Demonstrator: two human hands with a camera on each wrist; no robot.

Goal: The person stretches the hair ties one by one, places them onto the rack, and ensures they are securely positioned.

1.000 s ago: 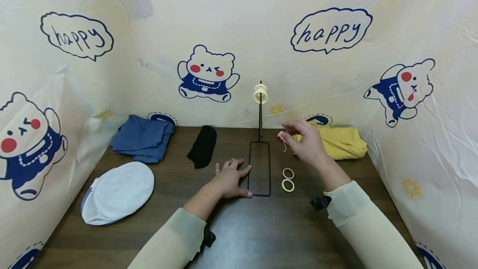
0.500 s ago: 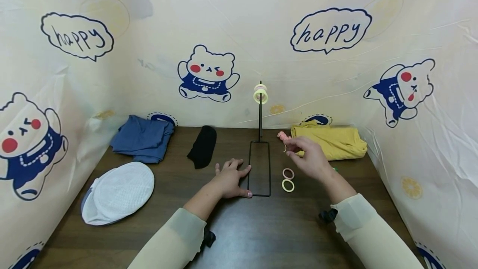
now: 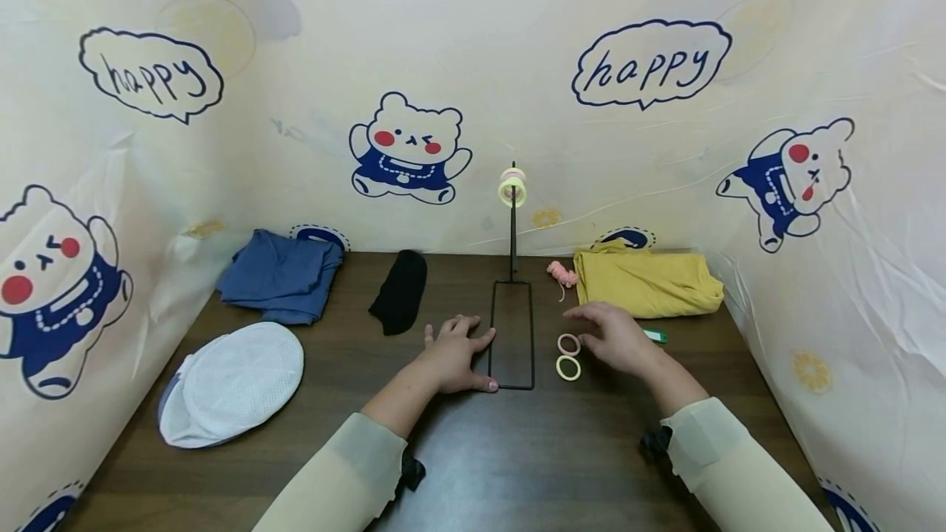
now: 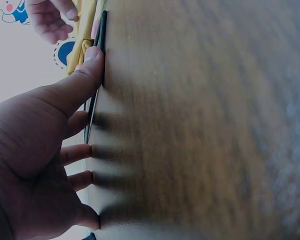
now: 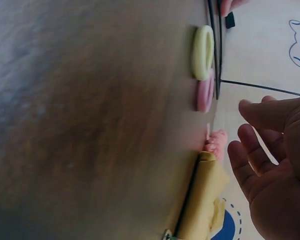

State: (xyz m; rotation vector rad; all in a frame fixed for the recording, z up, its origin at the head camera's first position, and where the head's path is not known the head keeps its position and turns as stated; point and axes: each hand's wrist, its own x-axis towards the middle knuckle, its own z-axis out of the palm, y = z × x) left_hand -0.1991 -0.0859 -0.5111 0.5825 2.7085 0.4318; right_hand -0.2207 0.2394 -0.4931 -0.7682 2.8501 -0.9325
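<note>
A black wire stand (image 3: 532,339) has a rectangular base flat on the table and an upright with several pale rings (image 3: 512,187) on its top arm. My left hand (image 3: 454,355) rests spread at the base's left side, its thumb on the near corner and its fingertips down on the wood. To the right of the base lie a pink ring (image 3: 568,344) and a pale yellow ring (image 3: 568,368), edge to edge. My right hand (image 3: 617,339) hovers just right of them, fingers loosely bent and holding nothing. In the right wrist view both the yellow ring (image 5: 203,52) and pink ring (image 5: 205,91) show.
A pink yarn-like bundle (image 3: 562,273) lies beside a folded yellow cloth (image 3: 650,282). A small green-and-white item (image 3: 655,336) is partly behind my right hand. On the left are a black sock-like piece (image 3: 399,292), a folded blue cloth (image 3: 281,276) and a white cap-like item (image 3: 232,384).
My right hand has let go of the pink bundle beside the yellow cloth and come nearer, toward the two loose rings. The left hand has stayed on the stand's base.
</note>
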